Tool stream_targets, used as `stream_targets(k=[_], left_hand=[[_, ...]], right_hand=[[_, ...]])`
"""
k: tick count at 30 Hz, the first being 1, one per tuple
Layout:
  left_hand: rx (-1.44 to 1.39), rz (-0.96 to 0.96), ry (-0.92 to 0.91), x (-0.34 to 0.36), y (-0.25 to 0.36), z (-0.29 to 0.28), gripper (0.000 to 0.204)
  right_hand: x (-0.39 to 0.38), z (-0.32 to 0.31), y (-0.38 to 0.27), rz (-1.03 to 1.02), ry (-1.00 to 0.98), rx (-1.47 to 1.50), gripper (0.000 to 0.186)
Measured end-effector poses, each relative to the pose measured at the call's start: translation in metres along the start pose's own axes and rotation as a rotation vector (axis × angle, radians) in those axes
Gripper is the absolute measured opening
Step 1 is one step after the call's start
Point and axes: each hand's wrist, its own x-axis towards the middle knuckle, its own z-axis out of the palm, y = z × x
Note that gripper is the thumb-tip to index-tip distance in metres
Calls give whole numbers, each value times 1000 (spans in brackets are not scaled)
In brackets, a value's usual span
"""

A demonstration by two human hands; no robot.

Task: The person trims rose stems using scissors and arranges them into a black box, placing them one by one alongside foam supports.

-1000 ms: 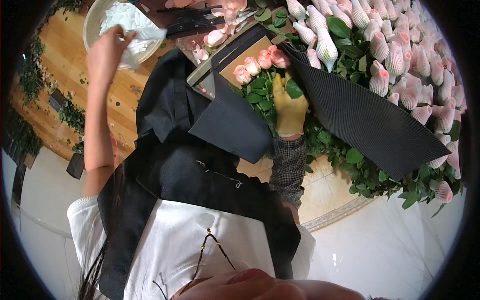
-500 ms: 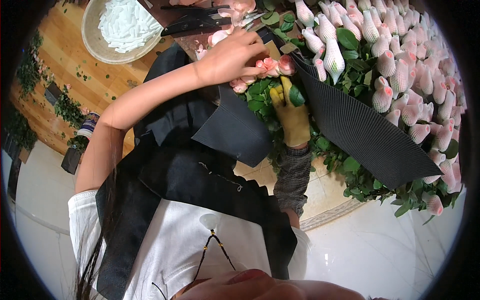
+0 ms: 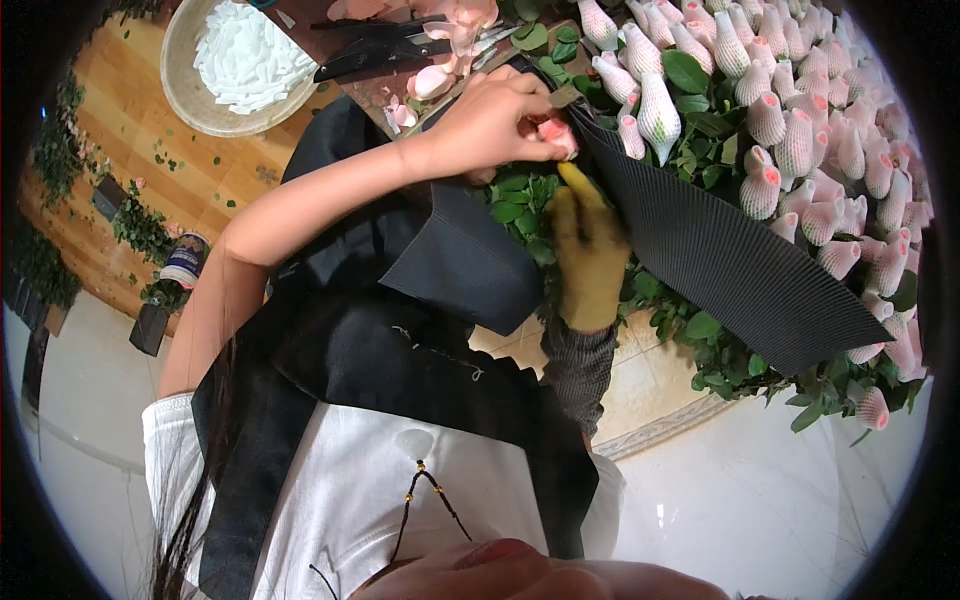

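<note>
My bare left hand (image 3: 495,122) reaches across from the left, its fingers closed around a pink rose head (image 3: 558,137). Just below it, my right hand (image 3: 590,262) wears a yellow glove, with one finger stretched up toward that rose. Its other fingers are smeared by motion, so their grip is unclear. Green rose leaves (image 3: 512,205) lie between the two hands. Ribbed black sheeting (image 3: 720,255) rises to the right of the glove, and a dark flap (image 3: 465,262) lies to its left. Other blooms are mostly hidden under my left hand.
Many pink roses in white net sleeves (image 3: 765,120) crowd the right side. At the upper left a round bowl (image 3: 172,75) holds white net pieces. Black-handled shears (image 3: 375,55) lie on the work surface beside loose petals (image 3: 432,82). Potted plants (image 3: 140,215) stand on the wooden floor.
My left hand has shifted right and covers the row of pink roses that showed before. The gloved right hand has moved slightly down, and the leaf at its fingers no longer shows.
</note>
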Motion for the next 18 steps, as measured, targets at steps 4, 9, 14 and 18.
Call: stream_targets(k=[4, 9, 14, 18], left_hand=[[-28, 230, 37, -7, 14, -13, 32], [-196, 337, -143, -8, 21, -20, 35], [-149, 181, -118, -14, 38, -40, 37], [-63, 214, -117, -22, 46, -41, 30]], right_hand=[[4, -5, -17, 285, 87, 38, 34], [7, 9, -4, 160, 149, 120, 29], [2, 5, -6, 160, 203, -24, 23], [2, 9, -6, 234, 168, -9, 25]])
